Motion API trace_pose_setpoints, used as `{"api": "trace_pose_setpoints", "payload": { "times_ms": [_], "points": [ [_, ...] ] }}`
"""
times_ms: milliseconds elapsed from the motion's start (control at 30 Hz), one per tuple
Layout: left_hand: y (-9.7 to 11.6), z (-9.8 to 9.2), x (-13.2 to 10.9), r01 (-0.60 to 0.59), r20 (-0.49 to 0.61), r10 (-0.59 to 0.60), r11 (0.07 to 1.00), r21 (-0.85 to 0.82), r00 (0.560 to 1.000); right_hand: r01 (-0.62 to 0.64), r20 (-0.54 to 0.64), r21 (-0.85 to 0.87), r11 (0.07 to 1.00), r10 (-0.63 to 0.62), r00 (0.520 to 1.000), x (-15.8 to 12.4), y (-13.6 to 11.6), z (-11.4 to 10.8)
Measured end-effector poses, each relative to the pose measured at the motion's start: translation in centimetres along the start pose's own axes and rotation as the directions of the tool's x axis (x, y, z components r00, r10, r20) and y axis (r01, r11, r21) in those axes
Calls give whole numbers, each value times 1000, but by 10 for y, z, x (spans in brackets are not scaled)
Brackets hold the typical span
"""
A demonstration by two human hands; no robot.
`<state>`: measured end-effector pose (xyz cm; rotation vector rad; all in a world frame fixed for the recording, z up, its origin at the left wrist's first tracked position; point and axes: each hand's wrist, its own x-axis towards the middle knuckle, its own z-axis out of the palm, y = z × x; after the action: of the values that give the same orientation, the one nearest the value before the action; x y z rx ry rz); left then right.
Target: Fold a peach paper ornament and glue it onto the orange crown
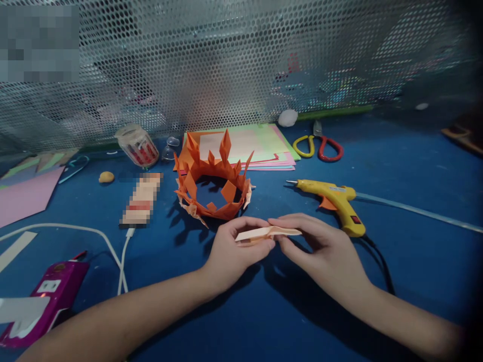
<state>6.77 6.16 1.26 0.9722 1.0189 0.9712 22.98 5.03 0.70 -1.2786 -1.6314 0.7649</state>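
Note:
A small piece of folded pale peach paper (264, 233) is held level above the blue table, seen nearly edge-on. My left hand (236, 246) pinches its left part between thumb and fingers. My right hand (320, 246) grips the right part the same way, and the fingertips of both hands almost meet at the middle. Just beyond them stands an orange folded-paper crown (215, 213) with pointed pieces around its rim and a few pale peach ones on its outer side. How the underside of the held paper is folded stays hidden by my fingers.
Right of my hands lies a yellow glue gun (328, 193) with a clear glue stick and black cord. Scissors (317, 143) and stacked coloured paper (260, 146) lie behind. A jar (138, 146), a phone (143, 198) on a white cable and a purple power strip (56, 286) are left.

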Motion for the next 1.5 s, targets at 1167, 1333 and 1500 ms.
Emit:
{"api": "trace_pose_setpoints", "payload": {
  "times_ms": [1167,1333,1500],
  "points": [
    [-7,1,2,-25,-72,11,979,-204,997,-381,148,408,829,352,924,6,-4,3],
    [-4,4,0,-1,-86,-16,982,-187,996,-446,201,423,789,398,895,7,0,2],
    [-3,3,0,43,-82,-64,972,-230,995,-438,212,432,788,383,899,3,-2,2]
  ]
}}
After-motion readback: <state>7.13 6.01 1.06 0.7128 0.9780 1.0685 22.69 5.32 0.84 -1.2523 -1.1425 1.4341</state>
